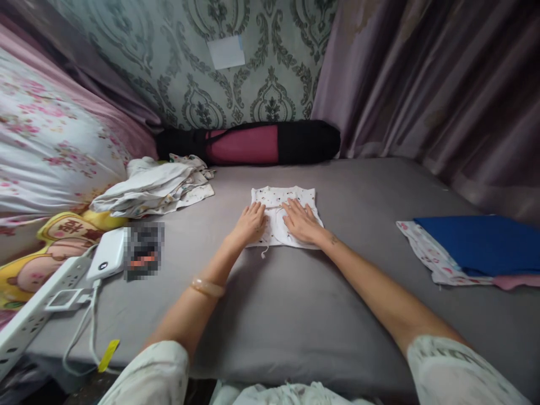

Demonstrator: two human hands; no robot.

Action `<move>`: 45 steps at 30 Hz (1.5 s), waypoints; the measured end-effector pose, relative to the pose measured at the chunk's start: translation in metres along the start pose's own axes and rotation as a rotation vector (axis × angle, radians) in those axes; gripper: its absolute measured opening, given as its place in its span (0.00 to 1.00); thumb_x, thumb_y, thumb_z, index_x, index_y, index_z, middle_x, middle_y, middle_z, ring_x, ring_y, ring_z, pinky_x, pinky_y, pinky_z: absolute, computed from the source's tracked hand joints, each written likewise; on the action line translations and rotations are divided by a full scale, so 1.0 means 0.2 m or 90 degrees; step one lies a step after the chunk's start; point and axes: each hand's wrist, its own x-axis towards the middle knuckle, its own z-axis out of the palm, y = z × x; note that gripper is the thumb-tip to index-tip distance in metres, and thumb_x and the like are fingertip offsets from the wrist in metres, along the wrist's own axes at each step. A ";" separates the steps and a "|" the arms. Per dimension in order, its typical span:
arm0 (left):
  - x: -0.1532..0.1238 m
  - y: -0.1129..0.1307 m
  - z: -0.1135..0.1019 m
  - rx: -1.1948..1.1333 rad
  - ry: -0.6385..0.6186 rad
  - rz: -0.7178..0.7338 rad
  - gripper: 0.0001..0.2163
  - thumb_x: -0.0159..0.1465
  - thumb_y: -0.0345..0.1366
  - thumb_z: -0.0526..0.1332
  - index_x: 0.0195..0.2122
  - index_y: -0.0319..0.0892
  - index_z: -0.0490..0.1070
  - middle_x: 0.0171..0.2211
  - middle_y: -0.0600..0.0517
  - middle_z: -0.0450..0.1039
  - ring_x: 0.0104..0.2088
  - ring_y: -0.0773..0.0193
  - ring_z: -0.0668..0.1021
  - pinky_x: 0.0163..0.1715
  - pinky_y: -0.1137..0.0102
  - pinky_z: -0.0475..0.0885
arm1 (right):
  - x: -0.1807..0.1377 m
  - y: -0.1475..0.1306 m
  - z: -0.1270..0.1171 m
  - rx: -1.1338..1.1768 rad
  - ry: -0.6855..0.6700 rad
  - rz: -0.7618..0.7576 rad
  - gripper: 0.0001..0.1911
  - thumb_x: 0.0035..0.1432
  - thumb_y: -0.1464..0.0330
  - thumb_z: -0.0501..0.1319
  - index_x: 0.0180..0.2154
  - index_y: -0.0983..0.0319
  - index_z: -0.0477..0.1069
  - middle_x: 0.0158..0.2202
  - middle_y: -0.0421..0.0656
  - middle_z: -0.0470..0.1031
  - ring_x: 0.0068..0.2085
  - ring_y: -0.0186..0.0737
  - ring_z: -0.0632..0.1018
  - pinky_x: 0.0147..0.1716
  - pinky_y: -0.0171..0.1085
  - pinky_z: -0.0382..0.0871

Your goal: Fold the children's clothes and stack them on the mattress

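A small white garment (276,228) with a tiny dark print lies folded on the grey bed sheet (295,304). One thin white tie hangs off its near edge. My left hand (252,222) rests flat on the garment's left part, fingers stretched away from me. On its right part my right hand (301,220) presses down with the palm flat and the fingers spread. Neither hand grips the cloth. The fabric under both palms is hidden.
A heap of white printed clothes (160,183) lies back left. Folded blue cloth (485,242) is at the right. A power bank (108,253), cables and a power strip (42,315) line the left edge. A black and red roll bag (248,145) lies along the wall.
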 end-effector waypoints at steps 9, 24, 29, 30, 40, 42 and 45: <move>-0.17 0.11 0.18 0.005 -0.009 0.022 0.30 0.72 0.48 0.38 0.67 0.31 0.51 0.69 0.38 0.48 0.69 0.52 0.51 0.67 0.56 0.46 | -0.16 -0.07 0.11 -0.054 -0.020 -0.050 0.30 0.69 0.60 0.38 0.68 0.63 0.50 0.70 0.47 0.46 0.70 0.47 0.47 0.66 0.53 0.37; -0.33 -0.20 0.11 -0.174 0.186 -0.221 0.11 0.64 0.37 0.54 0.34 0.40 0.76 0.33 0.46 0.75 0.38 0.58 0.76 0.42 0.66 0.69 | -0.24 -0.21 0.04 0.006 0.074 -0.108 0.19 0.67 0.60 0.52 0.54 0.60 0.70 0.55 0.48 0.71 0.57 0.46 0.68 0.57 0.44 0.55; -0.39 -0.15 0.10 -0.196 0.132 -0.281 0.14 0.62 0.43 0.58 0.30 0.40 0.77 0.32 0.45 0.74 0.39 0.57 0.75 0.42 0.66 0.68 | -0.26 -0.39 0.06 -0.019 0.042 -0.041 0.13 0.63 0.60 0.58 0.41 0.61 0.72 0.42 0.47 0.75 0.45 0.45 0.73 0.44 0.39 0.62; -0.39 -0.14 0.10 -0.207 0.129 -0.292 0.14 0.62 0.44 0.58 0.30 0.40 0.78 0.34 0.45 0.74 0.40 0.56 0.75 0.43 0.66 0.68 | -0.26 -0.41 0.06 -0.016 0.035 -0.025 0.11 0.63 0.61 0.58 0.42 0.62 0.71 0.43 0.47 0.75 0.45 0.44 0.74 0.42 0.38 0.62; -0.39 -0.11 0.08 -0.251 0.111 -0.348 0.11 0.57 0.43 0.61 0.30 0.41 0.78 0.40 0.45 0.73 0.45 0.55 0.74 0.46 0.66 0.67 | -0.19 -0.41 -0.04 -0.039 -0.062 -0.009 0.11 0.62 0.70 0.52 0.40 0.60 0.73 0.41 0.46 0.78 0.41 0.43 0.77 0.34 0.36 0.61; -0.39 -0.10 0.08 -0.249 0.107 -0.352 0.11 0.57 0.42 0.61 0.29 0.41 0.78 0.40 0.45 0.73 0.45 0.55 0.74 0.45 0.67 0.67 | -0.15 -0.40 -0.09 -0.033 -0.074 0.003 0.11 0.62 0.69 0.53 0.40 0.59 0.73 0.41 0.45 0.78 0.41 0.43 0.77 0.33 0.36 0.62; -0.38 -0.11 0.08 -0.239 0.097 -0.343 0.09 0.58 0.40 0.61 0.29 0.41 0.76 0.39 0.45 0.73 0.44 0.55 0.74 0.44 0.66 0.68 | -0.11 -0.35 -0.14 -0.097 0.021 0.018 0.14 0.63 0.72 0.49 0.44 0.61 0.72 0.43 0.48 0.77 0.43 0.45 0.76 0.37 0.38 0.64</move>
